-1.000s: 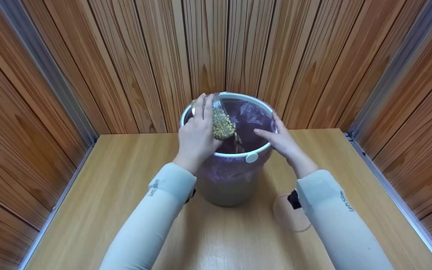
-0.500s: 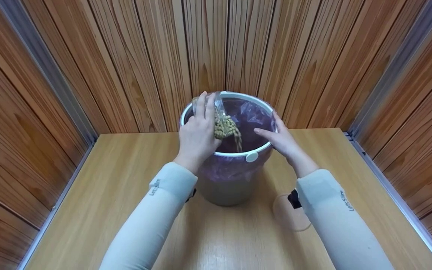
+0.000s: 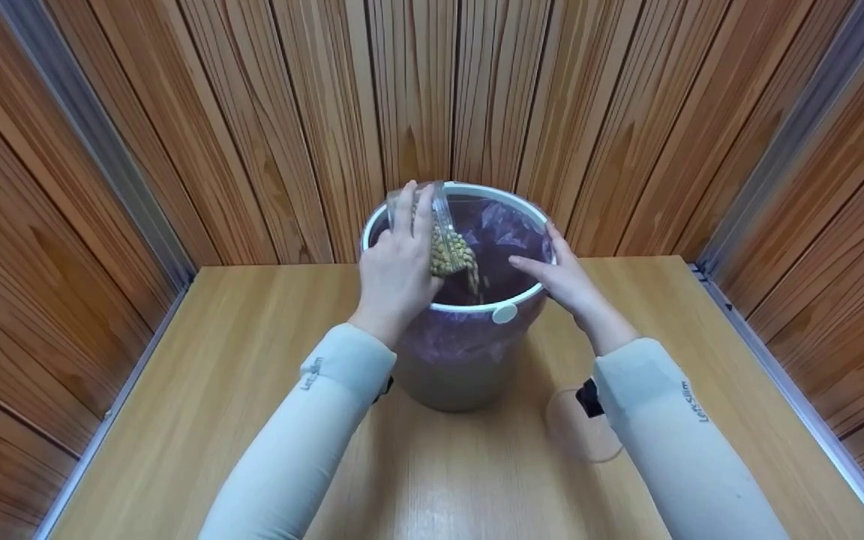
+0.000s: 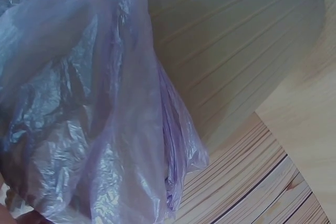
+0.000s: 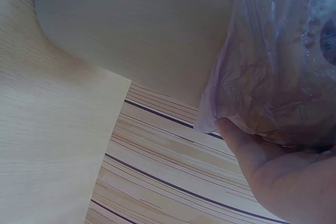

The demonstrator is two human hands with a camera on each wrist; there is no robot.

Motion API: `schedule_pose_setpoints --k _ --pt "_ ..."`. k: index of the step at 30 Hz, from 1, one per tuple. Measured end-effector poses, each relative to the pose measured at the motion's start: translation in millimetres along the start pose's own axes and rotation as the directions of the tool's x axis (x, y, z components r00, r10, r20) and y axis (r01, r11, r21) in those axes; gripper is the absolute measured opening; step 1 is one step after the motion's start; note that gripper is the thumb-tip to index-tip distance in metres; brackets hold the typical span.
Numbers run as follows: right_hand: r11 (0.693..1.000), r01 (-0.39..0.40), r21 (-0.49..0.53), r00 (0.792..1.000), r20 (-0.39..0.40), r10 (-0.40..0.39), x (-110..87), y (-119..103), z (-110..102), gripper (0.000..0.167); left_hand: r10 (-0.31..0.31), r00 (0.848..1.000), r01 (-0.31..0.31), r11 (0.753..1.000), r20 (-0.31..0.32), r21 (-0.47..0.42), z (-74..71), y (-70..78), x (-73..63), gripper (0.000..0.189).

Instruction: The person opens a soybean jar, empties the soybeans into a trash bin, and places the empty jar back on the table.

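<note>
In the head view my left hand (image 3: 398, 274) grips a clear plastic jar (image 3: 441, 214) tipped to the right over the bin's mouth. Yellowish-green dried beans (image 3: 453, 256) fill its lower side and spill from its opening. Below is a grey trash can (image 3: 453, 382) with a white rim (image 3: 469, 307). A thin purple bin liner (image 3: 447, 337) lines the can and hangs over its outside. My right hand (image 3: 571, 285) holds the can's right rim, thumb inside, fingers outside. In the right wrist view fingers (image 5: 252, 153) lie against the liner; the left wrist view mostly shows liner (image 4: 105, 103).
A clear round lid (image 3: 584, 426) lies flat on the wooden table (image 3: 267, 420), right of the trash can and partly under my right forearm. Wood-panelled walls (image 3: 417, 97) stand behind and at both sides.
Beans keep falling from the tipped jar into the lined trash can. My left hand and the jar have shifted slightly up and right. My right hand stays on the rim.
</note>
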State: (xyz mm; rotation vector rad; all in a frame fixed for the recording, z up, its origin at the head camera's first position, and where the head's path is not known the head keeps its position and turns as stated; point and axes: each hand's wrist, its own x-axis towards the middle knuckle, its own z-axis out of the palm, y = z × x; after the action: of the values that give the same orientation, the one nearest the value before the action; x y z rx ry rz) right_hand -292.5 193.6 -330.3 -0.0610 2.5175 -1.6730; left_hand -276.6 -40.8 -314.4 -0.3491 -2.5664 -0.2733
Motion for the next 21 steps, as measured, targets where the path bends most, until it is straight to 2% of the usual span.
schedule_pose_setpoints --k 11,21 --pt "1.000 -0.004 0.003 1.000 -0.001 0.004 1.1 0.7 -0.6 0.095 0.032 0.999 -0.031 0.999 -0.034 0.035 0.2 0.9 0.3 0.109" --pt "1.000 0.002 0.005 1.000 -0.003 -0.002 0.4 0.3 -0.1 0.095 0.037 0.999 -0.035 0.996 -0.026 0.085 -0.2 1.9 0.0 0.107"
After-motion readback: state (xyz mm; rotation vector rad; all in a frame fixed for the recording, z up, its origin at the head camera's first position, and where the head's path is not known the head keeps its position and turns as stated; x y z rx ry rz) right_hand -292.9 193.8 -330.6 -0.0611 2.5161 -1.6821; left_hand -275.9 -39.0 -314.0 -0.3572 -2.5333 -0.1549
